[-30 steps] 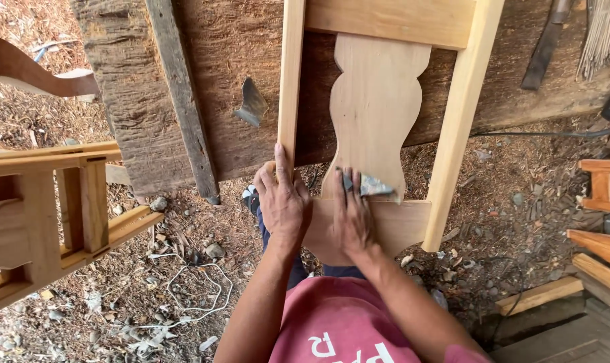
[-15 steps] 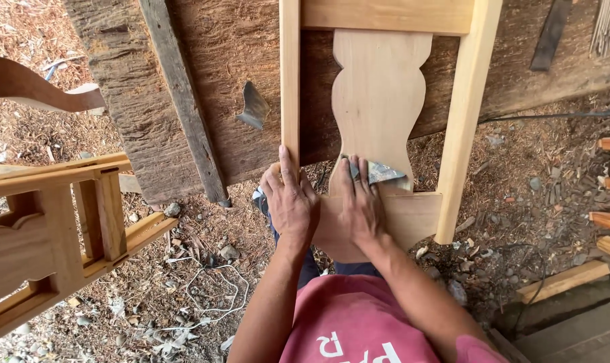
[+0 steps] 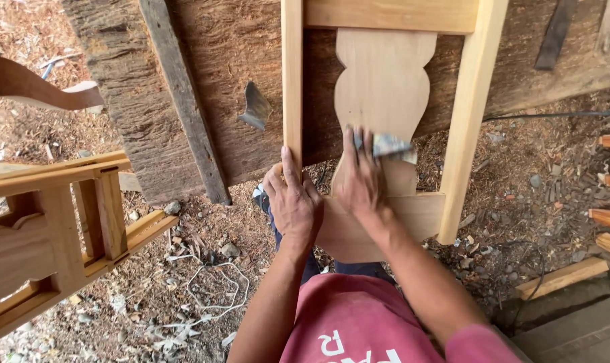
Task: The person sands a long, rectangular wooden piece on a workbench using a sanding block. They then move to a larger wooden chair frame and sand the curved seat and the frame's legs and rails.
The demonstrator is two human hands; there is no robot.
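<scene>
A pale wooden chair back [image 3: 469, 101] lies over a rough dark workbench [image 3: 204, 81], its lower end sticking out over the ground towards me. My left hand [image 3: 293, 202] grips the bottom of the left upright, forefinger stretched along it. On the curved centre splat [image 3: 384, 74], my right hand [image 3: 360, 176] lies flat, pressing a folded piece of grey sandpaper [image 3: 390, 145] under the fingertips at the splat's narrow waist.
A second unfinished chair frame [image 3: 56, 228] stands at the left, with a curved wooden arm piece [image 3: 29, 84] above it. Timber pieces [image 3: 604, 242] lie at the right. Wood shavings, stones and a white wire [image 3: 207, 286] litter the ground. A black cable [image 3: 554, 115] runs right.
My right hand has slid the sandpaper up the splat, from just above the lower rail to the narrow waist. My left hand has kept its grip on the upright.
</scene>
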